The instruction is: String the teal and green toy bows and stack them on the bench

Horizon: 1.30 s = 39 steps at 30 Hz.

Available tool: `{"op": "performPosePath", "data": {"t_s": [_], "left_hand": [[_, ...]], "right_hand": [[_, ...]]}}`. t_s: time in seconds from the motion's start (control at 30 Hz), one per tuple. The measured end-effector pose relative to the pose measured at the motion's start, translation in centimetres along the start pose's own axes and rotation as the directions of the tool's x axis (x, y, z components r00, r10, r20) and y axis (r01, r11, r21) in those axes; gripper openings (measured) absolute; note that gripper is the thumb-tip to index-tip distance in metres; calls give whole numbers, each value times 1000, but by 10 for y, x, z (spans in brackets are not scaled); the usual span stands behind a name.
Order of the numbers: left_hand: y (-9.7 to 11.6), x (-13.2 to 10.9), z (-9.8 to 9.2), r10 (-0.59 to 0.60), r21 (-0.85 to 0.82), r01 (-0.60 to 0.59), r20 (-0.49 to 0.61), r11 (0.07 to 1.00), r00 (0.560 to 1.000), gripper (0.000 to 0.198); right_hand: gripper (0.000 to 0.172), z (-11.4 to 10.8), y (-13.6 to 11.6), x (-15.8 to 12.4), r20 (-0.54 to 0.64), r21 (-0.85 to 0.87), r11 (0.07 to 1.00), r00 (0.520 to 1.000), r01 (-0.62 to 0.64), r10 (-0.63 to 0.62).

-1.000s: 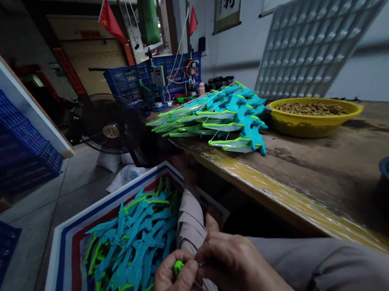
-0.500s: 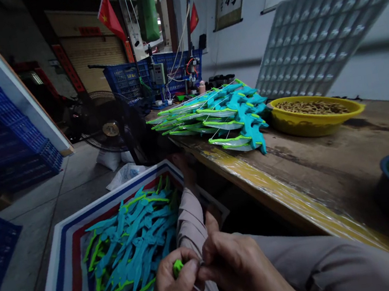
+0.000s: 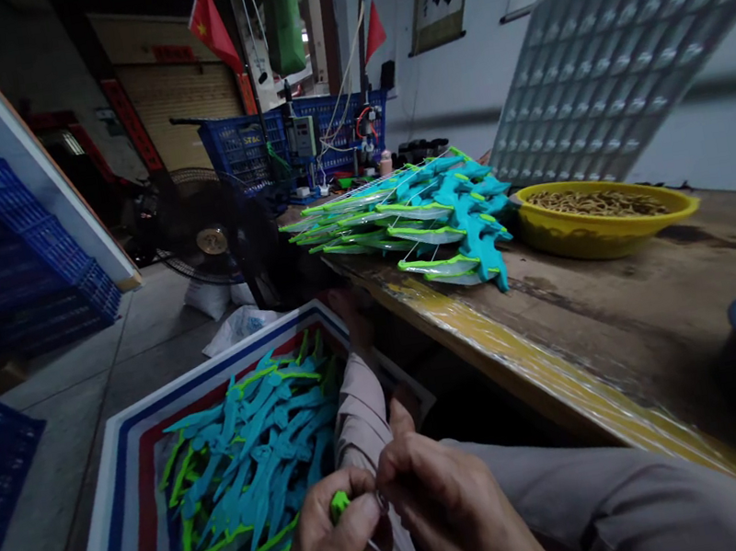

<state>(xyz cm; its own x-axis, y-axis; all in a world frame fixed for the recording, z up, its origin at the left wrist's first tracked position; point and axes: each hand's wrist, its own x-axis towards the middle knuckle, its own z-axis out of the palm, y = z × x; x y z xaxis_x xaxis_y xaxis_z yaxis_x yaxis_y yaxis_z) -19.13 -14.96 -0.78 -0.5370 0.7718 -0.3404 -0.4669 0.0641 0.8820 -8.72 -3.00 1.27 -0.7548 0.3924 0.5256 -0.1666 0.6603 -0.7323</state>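
Head view: since the earlier frame, the right hand (image 3: 457, 508) has shifted slightly; whether it pinches anything, I cannot tell. The left hand (image 3: 330, 542) pinches the green piece (image 3: 341, 506), which shows at 12 and 6 o'clock of its thumb.

The held piece (image 3: 340, 506) is of bright green colour. Inside the box (image 3: 147, 534), which has stripes of blue, white and red, the pieces (image 3: 263, 455) are turquoise and lime green. The wide basin (image 3: 604, 243) is yellow, and the larger flag (image 3: 214, 30) is red with yellow marks
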Motion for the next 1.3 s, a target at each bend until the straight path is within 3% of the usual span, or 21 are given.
{"op": "performPosePath", "data": {"t_s": [0.13, 0.33, 0.57, 0.77, 0.83, 0.93, 1.1, 1.2, 1.3], "left_hand": [[1, -1, 1, -10, -31, 10, 25, 999, 1000, 49], [0, -3, 0, -94, -98, 91, -32, 991, 995, 53], [-1, -2, 0, -69, -147, 62, -44, 987, 997, 50], [-5, -1, -2, -45, -117, 42, -24, 992, 999, 53], [-6, 0, -2, -45, -108, 40, -48, 993, 998, 55], [-8, 1, -3, -30, -99, 27, -33, 995, 999, 53], [-8, 1, -2, -9, -87, 8, -8, 996, 1000, 51], [-6, 0, 0, -9, -98, 8, -8, 995, 1000, 51], [-4, -1, 2, -8, -103, 8, 0, 995, 1000, 51]], "right_hand": [[16, 1, 1, 1, 74, -11, 1000, 997, -20, 20], [18, 7, 0, -5, 22, -85, 991, 994, 108, -106], [19, 9, 4, -15, 125, -7, 998, 991, 57, -56], [20, 4, 1, -11, 125, 40, 999, 991, 33, -37], [21, 2, 1, -10, 114, 61, 998, 993, -11, 4], [24, -2, 1, -11, 101, 149, 971, 979, -190, 176], [37, -1, -3, -12, 156, 445, 770, 887, -457, 436], [39, 4, 0, -14, 142, 550, 691, 868, -469, 476], [35, 6, 4, -15, 85, 511, 756, 900, -408, 428]]}}
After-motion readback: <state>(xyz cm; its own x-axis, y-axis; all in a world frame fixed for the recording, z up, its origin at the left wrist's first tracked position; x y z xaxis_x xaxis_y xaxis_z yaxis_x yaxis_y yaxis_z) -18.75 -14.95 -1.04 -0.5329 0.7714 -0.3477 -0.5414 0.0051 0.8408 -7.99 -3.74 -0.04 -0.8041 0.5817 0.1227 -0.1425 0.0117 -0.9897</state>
